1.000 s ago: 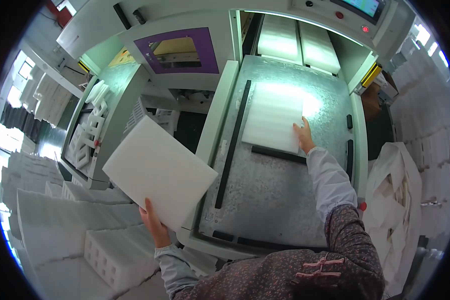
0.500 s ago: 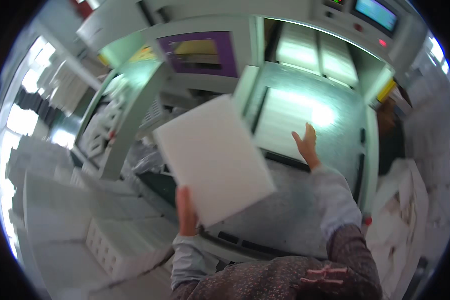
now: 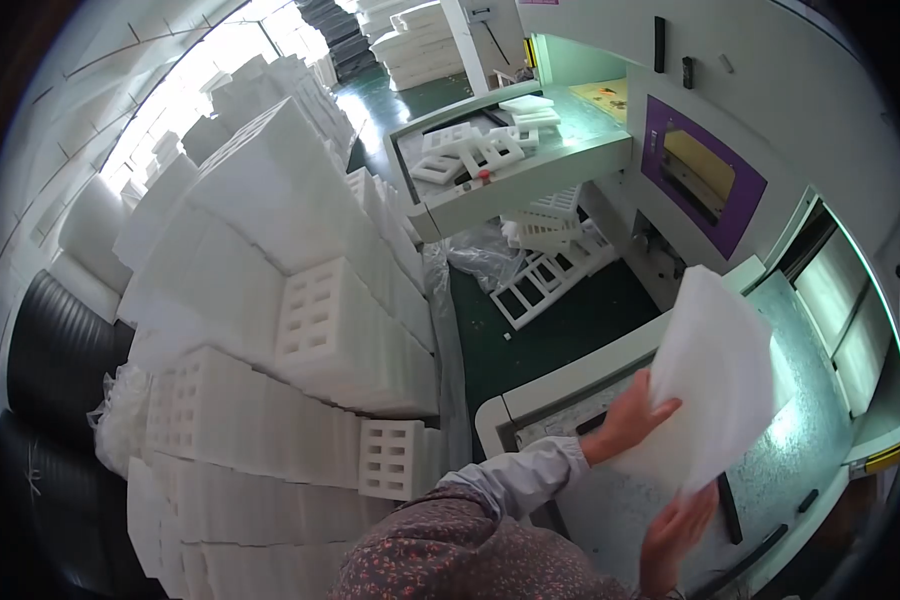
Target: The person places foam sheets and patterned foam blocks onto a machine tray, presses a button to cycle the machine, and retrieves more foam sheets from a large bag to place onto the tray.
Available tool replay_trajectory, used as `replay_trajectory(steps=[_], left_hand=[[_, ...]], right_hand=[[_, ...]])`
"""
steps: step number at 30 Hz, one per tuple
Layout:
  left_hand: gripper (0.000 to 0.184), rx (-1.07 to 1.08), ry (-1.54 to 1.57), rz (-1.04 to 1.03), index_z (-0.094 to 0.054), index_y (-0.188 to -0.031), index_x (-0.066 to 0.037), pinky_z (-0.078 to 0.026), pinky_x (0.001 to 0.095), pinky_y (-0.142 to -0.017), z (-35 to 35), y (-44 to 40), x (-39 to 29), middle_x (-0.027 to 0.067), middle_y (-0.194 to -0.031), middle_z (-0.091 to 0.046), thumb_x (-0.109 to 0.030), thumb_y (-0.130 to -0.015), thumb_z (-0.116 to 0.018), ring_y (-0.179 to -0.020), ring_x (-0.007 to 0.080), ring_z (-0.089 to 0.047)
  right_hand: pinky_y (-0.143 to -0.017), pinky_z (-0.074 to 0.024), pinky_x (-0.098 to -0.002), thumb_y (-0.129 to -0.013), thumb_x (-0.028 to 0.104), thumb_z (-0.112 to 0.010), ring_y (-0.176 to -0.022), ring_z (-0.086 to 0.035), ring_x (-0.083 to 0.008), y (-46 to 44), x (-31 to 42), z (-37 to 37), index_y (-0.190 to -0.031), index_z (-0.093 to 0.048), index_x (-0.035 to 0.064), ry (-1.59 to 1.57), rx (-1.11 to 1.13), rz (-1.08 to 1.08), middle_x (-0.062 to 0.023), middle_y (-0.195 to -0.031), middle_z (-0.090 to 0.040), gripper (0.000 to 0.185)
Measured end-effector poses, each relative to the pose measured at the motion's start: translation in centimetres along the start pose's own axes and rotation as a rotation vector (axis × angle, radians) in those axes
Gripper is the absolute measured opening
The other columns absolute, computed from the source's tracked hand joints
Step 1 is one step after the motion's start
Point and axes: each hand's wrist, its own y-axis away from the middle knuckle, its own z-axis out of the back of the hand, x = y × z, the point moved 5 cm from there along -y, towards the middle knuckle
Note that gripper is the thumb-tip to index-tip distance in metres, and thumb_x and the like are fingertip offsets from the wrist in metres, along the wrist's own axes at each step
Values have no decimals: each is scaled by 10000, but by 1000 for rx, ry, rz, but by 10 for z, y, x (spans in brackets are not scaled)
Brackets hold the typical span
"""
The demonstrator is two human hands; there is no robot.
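A white foam sheet point(image 3: 715, 380) is held tilted above the metal machine bed point(image 3: 610, 520) on the right. My left hand point(image 3: 630, 415) grips its left edge, with the thumb lying across the near face. At the sheet's lower end is my right hand point(image 3: 682, 530), its fingers extended upward and pressed together against the sheet's bottom edge; whether they grip it is hard to tell. The sheet hides part of the bed behind it. A black strip point(image 3: 732, 508) lies on the bed just right of my right hand.
Tall stacks of white foam blocks point(image 3: 310, 400) with square holes fill the left. Behind, another machine table point(image 3: 530, 180) carries cut foam frames. More foam frames point(image 3: 550, 280) and clear plastic point(image 3: 485, 250) lie on the green floor. The machine's purple-framed window point(image 3: 700, 175) is at right.
The view has swung left toward the stacks. The sheet in my left hand has moved over to the right side of the view. My right hand has come from the bed to the sheet's lower edge.
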Motion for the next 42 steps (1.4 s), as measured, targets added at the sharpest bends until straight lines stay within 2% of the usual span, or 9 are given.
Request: replay_trajectory(steps=[3, 5, 7, 10, 12, 19, 22, 28, 42], left_hand=[[514, -85, -52, -239, -359, -1144, -14, -438, 387, -749, -6, -3, -19, 166, -1004, -504, -361, -835, -577, -830, 277, -543], [480, 70, 8, -172, -435, -1101, 2, -462, 361, -685, 4, 0, -31, 156, -965, -511, -336, -812, -616, -784, 249, -548], [464, 256, 203, -30, -432, -1153, -2, -484, 356, -645, 4, 1, -21, 166, -1003, -522, -268, -816, -609, -758, 217, -560], [564, 415, 442, -182, -358, -1282, -7, -430, 337, -814, 0, 2, 11, 169, -1153, -502, -319, -854, -549, -967, 224, -518], [580, 394, 473, -164, -358, -1288, 11, -419, 326, -806, -2, -3, 24, 159, -1165, -506, -355, -876, -540, -953, 208, -513], [442, 17, 394, -64, -390, -1223, 40, -422, 255, -766, 37, 2, 10, 167, -1081, -536, -236, -899, -509, -868, 180, -531], [441, -46, 335, -26, -387, -1219, 42, -424, 260, -765, 48, 9, 12, 166, -1072, -537, -239, -902, -507, -865, 181, -533], [439, -2, 288, -16, -383, -1215, 42, -426, 265, -761, 36, 16, 14, 169, -1070, -537, -248, -907, -501, -865, 185, -537], [381, 34, 274, -8, -429, -1174, 37, -417, 283, -774, 44, 26, 17, 148, -1093, -530, -269, -946, -418, -899, 188, -524]], right_hand=[[-868, -433, -406, -869, -11, -492, -1021, -516, -380, -3, 7, 22, -1250, -332, -101, -64, -138, 11, -289, -1173, -473, 423], [-772, -472, -310, -885, 31, -483, -908, -559, -240, 11, -56, 15, -1250, -340, -90, -763, -258, -746, -246, -1119, -513, 411], [-575, -396, -181, -868, 33, -495, -670, -463, -65, 4, -98, 16, -1284, -377, 9, -1106, -167, -1016, -61, -955, -546, 433], [-568, -367, -166, -852, 41, -543, -664, -445, -52, 7, -124, 8, -1341, -325, 34, -885, -186, -812, -39, -962, -552, 536], [-605, -399, -192, -853, 77, -562, -720, -488, -88, -8, -127, 9, -1372, -272, 44, -1261, -204, -868, -85, -1023, -564, 595], [-617, -416, -210, -855, 187, -574, -724, -492, -103, 90, -330, -10, -1356, -295, 22, -791, -249, -1270, -117, -992, -554, 596], [-802, -428, -329, -812, 142, -579, -959, -527, -246, 150, -403, -39, -1278, -406, 12, -376, -373, -1149, -174, -1121, -522, 514], [-787, -425, -405, -756, 252, -607, -982, -511, -320, 131, -380, -65, -1117, -525, 55, 552, -126, -760, -187, -1138, -510, 419], [-713, -430, -413, -687, 273, -619, -886, -485, -289, 134, -339, -78, -977, -558, 114, 510, 105, -751, -113, -1056, -493, 336]])
